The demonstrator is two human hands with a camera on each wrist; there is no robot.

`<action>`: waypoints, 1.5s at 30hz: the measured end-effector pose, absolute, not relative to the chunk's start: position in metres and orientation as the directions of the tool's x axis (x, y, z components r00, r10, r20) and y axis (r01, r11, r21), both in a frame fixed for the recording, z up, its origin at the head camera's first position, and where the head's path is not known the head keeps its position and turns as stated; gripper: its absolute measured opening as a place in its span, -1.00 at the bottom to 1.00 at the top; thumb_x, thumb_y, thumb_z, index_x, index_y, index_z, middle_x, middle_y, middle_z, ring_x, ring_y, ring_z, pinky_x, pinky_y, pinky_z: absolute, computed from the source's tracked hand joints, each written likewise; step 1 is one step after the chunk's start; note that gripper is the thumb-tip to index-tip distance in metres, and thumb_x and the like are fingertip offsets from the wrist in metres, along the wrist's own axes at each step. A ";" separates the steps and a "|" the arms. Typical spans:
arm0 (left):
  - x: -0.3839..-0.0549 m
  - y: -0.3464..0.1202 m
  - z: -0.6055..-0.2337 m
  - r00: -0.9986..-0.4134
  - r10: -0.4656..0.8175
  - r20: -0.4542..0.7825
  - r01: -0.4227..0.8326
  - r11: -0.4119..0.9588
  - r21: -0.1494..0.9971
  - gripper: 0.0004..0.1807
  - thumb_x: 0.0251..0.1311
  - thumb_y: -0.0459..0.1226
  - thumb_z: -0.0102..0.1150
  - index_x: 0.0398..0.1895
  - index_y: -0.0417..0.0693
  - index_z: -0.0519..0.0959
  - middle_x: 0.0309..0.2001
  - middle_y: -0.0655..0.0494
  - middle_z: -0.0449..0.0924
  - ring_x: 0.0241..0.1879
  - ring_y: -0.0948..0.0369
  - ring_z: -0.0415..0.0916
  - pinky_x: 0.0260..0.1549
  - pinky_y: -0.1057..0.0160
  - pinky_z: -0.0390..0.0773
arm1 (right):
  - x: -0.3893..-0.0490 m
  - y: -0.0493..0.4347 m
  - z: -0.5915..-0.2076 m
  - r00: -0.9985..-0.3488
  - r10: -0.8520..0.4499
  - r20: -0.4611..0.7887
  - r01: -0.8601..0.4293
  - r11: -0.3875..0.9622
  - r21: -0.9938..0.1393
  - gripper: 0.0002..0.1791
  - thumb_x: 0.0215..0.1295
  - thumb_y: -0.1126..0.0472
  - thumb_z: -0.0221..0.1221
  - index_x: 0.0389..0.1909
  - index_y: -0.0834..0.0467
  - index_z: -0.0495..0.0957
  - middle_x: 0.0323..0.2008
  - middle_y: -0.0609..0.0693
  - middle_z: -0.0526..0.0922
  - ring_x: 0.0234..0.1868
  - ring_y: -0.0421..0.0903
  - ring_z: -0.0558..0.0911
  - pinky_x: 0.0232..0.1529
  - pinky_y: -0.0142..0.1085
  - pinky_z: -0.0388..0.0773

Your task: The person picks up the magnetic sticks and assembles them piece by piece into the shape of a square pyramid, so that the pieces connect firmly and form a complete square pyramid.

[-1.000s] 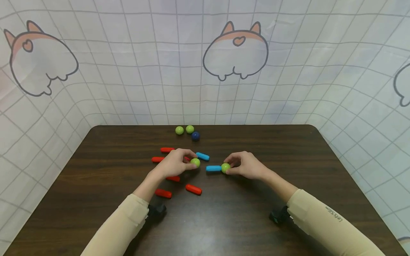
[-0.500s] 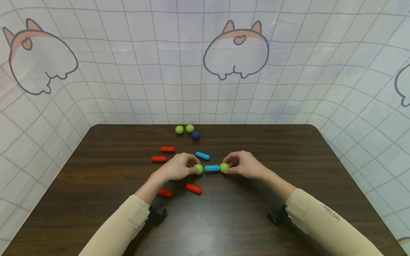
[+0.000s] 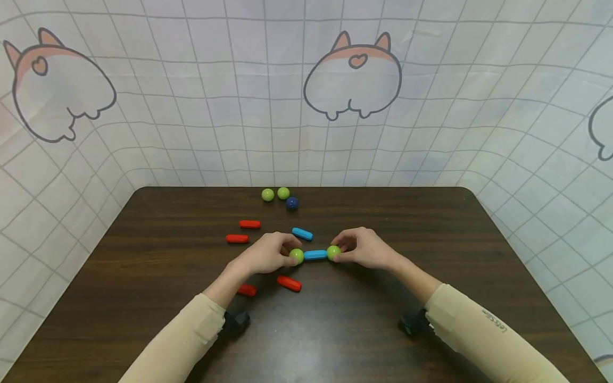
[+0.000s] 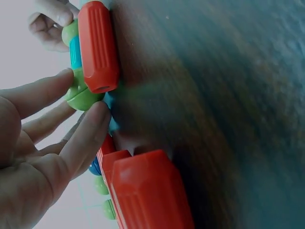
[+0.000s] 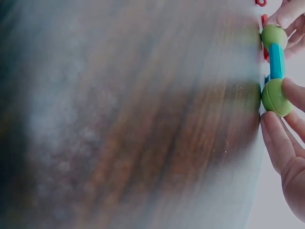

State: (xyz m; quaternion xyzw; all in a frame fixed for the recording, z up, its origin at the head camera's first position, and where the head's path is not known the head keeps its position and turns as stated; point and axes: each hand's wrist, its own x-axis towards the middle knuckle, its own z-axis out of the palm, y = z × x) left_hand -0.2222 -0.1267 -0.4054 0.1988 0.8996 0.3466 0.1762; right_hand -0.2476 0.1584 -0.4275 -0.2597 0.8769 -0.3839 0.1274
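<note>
A blue stick lies between two green balls, touching both, so the three form a dumbbell shape. My left hand pinches the left green ball between thumb and fingers. At the other end, my right hand pinches the right green ball. In the right wrist view the blue stick joins the near green ball to the far one. A red stick partly covers this row in the left wrist view.
Another blue stick lies just behind the hands. Red sticks are scattered on the left of the dark wooden table. Near the back edge sit two green balls and a dark blue ball.
My left hand has moved right and slightly nearer with its green ball, which now meets the blue stick's left end. My right hand has shifted slightly left with its ball and the stick.
</note>
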 end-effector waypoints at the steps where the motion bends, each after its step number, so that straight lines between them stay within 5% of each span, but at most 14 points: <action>1: -0.222 -0.126 -0.405 -0.858 0.482 -0.176 0.241 0.682 0.691 -0.61 0.34 -0.32 0.35 0.20 -0.20 0.61 -0.03 0.06 0.68 0.00 0.09 0.62 -0.01 0.09 0.61 | -0.248 0.159 -0.428 -0.832 -0.554 -0.026 -0.356 0.569 -0.741 -0.71 0.20 0.16 0.50 -0.08 0.12 0.72 -0.25 -0.13 0.73 -0.19 -0.17 0.67 -0.09 -0.19 0.61; 14: -0.222 -0.124 -0.408 -0.874 0.464 -0.143 0.245 0.676 0.695 -0.75 0.30 -0.32 0.39 0.01 -0.06 0.64 -0.09 0.12 0.68 -0.06 0.14 0.65 -0.04 0.12 0.62 | -0.250 0.155 -0.424 -0.822 -0.569 -0.003 -0.388 0.565 -0.728 -0.68 0.34 0.05 0.39 -0.02 0.16 0.70 -0.17 -0.10 0.72 -0.09 -0.09 0.65 -0.07 -0.14 0.58; 32: -0.223 -0.123 -0.409 -0.867 0.484 -0.118 0.268 0.653 0.708 -0.72 0.33 -0.32 0.37 0.07 -0.13 0.64 -0.04 0.10 0.68 -0.06 0.15 0.65 -0.08 0.14 0.64 | -0.255 0.120 -0.419 -0.748 -0.664 -0.003 -0.442 0.501 -0.744 -0.70 0.26 0.24 0.44 -0.03 0.23 0.69 -0.15 0.01 0.75 -0.20 -0.17 0.68 -0.17 -0.29 0.64; 45: -0.216 -0.129 -0.406 -0.879 0.469 -0.085 0.269 0.635 0.724 -0.66 0.25 -0.37 0.43 0.08 -0.16 0.64 0.02 0.04 0.66 -0.05 0.13 0.63 -0.03 0.14 0.63 | -0.252 0.128 -0.421 -0.736 -0.676 -0.034 -0.430 0.506 -0.747 -0.67 0.27 0.26 0.43 0.01 0.24 0.65 -0.24 -0.09 0.74 -0.26 -0.20 0.67 -0.14 -0.27 0.62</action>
